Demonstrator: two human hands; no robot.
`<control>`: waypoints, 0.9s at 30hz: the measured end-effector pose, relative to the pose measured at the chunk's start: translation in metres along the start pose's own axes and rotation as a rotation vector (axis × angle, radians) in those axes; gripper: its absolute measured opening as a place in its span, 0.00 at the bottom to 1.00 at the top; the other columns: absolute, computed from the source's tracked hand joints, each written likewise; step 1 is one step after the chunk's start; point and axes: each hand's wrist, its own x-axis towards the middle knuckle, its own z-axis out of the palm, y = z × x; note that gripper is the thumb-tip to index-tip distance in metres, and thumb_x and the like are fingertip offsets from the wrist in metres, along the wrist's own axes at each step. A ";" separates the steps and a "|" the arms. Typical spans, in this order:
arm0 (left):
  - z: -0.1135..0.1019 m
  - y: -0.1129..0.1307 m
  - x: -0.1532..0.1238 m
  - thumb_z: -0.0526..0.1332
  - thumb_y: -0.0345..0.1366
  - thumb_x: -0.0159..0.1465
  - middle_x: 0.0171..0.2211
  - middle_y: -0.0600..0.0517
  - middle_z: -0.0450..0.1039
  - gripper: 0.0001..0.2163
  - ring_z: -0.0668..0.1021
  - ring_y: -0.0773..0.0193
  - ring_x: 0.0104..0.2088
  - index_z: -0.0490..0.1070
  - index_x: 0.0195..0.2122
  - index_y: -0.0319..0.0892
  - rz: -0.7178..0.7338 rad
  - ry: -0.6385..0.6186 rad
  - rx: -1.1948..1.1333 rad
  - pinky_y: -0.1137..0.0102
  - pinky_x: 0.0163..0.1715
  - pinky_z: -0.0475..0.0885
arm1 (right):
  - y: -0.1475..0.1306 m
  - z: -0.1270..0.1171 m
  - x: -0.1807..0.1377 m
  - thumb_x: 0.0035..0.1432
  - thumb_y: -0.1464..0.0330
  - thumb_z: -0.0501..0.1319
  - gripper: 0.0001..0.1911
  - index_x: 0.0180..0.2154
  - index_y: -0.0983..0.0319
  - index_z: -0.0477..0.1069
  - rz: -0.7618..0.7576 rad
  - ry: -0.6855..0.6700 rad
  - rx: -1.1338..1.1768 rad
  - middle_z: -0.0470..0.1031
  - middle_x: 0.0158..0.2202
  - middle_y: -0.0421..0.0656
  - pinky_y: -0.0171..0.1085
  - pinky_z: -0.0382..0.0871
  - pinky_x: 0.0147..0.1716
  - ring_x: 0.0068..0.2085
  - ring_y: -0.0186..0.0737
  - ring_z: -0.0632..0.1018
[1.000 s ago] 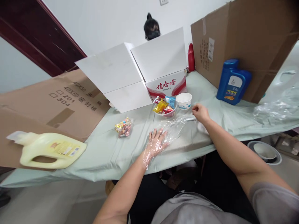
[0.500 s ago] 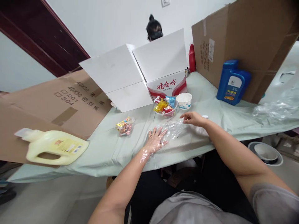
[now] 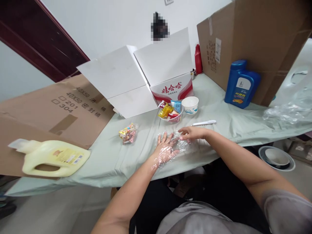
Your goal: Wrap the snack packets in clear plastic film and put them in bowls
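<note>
My left hand [image 3: 165, 149] lies palm down near the table's front edge, fingers spread. Thin clear plastic [image 3: 184, 148] covers it down to the wrist; whether it is a glove or a loose sheet is unclear. To its right, my right hand [image 3: 192, 133] rests at the crinkled plastic, fingers loosely bent, thumb apart from the forefinger. A slim white tool [image 3: 204, 123] lies just beyond my right hand. Ahead stands a clear bowl [image 3: 173, 119] of wrapped snacks [image 3: 166, 110], beside a white paper bowl [image 3: 190, 105]. More wrapped snacks [image 3: 128, 133] lie left of my hands.
A yellow detergent bottle [image 3: 57, 157] lies at left by a brown carton [image 3: 48, 113]. A white box [image 3: 170, 89] stands ahead, with a person's head [image 3: 159, 27] behind it. At right are a blue jug [image 3: 242, 84], a red bottle [image 3: 198, 60] and a large carton [image 3: 255, 42].
My right hand has moved left and closer to my left hand, and the plastic is more bunched between them. The white tool now shows fully. My left hand stays in place, fingers spread.
</note>
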 end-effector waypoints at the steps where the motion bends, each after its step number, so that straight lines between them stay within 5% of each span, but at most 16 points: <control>1: -0.001 0.000 0.000 0.58 0.51 0.65 0.71 0.48 0.44 0.32 0.42 0.39 0.70 0.51 0.68 0.54 -0.009 -0.016 -0.014 0.38 0.63 0.41 | 0.000 0.000 0.000 0.47 0.52 0.70 0.35 0.53 0.62 0.71 -0.001 -0.087 -0.006 0.78 0.38 0.44 0.33 0.67 0.25 0.26 0.33 0.73; 4: -0.004 -0.001 -0.001 0.57 0.52 0.65 0.71 0.48 0.43 0.32 0.44 0.39 0.70 0.50 0.68 0.55 -0.044 -0.077 -0.067 0.38 0.63 0.44 | 0.002 -0.004 -0.002 0.44 0.58 0.73 0.24 0.42 0.63 0.75 -0.107 -0.240 0.065 0.71 0.25 0.34 0.31 0.63 0.25 0.24 0.29 0.69; 8: -0.003 -0.006 -0.001 0.57 0.55 0.64 0.71 0.48 0.42 0.33 0.44 0.38 0.69 0.51 0.68 0.54 -0.073 -0.123 -0.130 0.39 0.62 0.46 | 0.010 -0.015 -0.011 0.45 0.61 0.72 0.17 0.31 0.63 0.70 -0.209 -0.272 0.306 0.72 0.26 0.35 0.31 0.66 0.30 0.27 0.30 0.72; 15: 0.001 -0.039 0.012 0.53 0.53 0.67 0.70 0.48 0.46 0.27 0.48 0.49 0.70 0.57 0.66 0.53 -0.165 -0.115 -0.263 0.47 0.64 0.49 | 0.022 -0.029 -0.021 0.46 0.61 0.71 0.18 0.31 0.62 0.65 -0.085 -0.448 0.224 0.69 0.21 0.32 0.30 0.63 0.21 0.20 0.29 0.70; 21: 0.006 -0.064 0.012 0.55 0.52 0.65 0.70 0.44 0.47 0.28 0.49 0.46 0.70 0.59 0.65 0.49 -0.256 -0.057 -0.278 0.45 0.64 0.50 | 0.010 -0.013 -0.027 0.44 0.64 0.71 0.15 0.29 0.63 0.68 -0.236 -0.394 -0.120 0.72 0.31 0.38 0.33 0.67 0.35 0.34 0.34 0.73; 24: 0.012 -0.065 0.008 0.57 0.53 0.64 0.70 0.43 0.46 0.30 0.47 0.45 0.70 0.58 0.65 0.48 -0.265 -0.017 -0.304 0.44 0.64 0.48 | 0.000 -0.013 -0.037 0.45 0.63 0.72 0.16 0.28 0.62 0.67 -0.340 -0.399 -0.066 0.73 0.41 0.43 0.39 0.67 0.47 0.46 0.41 0.74; 27: 0.017 -0.064 0.006 0.57 0.54 0.63 0.70 0.44 0.46 0.30 0.45 0.46 0.70 0.60 0.64 0.49 -0.260 0.042 -0.366 0.45 0.64 0.45 | -0.005 -0.021 -0.047 0.47 0.61 0.72 0.18 0.28 0.62 0.66 -0.307 -0.439 0.059 0.71 0.32 0.39 0.36 0.68 0.39 0.37 0.35 0.74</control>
